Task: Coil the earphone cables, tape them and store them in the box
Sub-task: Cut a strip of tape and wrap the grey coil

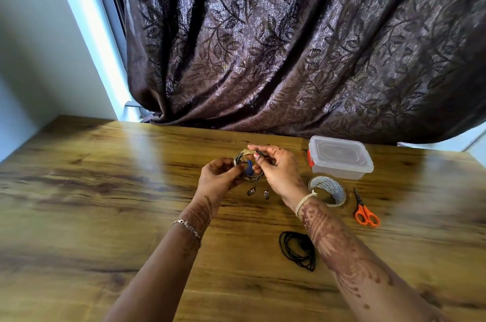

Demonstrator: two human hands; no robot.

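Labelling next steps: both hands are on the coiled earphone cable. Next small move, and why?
Probably wrap the tan tape strip round the strands: the right hand pinches it at the top of the grey coiled earphone cable, the left hand grips the coil, and the clear plastic box is lidded.

We can read no text anywhere: the only print runs around the inner core of the clear adhesive tape roll (327, 185) on the wooden tabletop (105, 190), too blurred to decipher.

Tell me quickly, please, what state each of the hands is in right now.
Left hand: closed, pinching the coiled earphone cable.
Right hand: closed, gripping the same coil.
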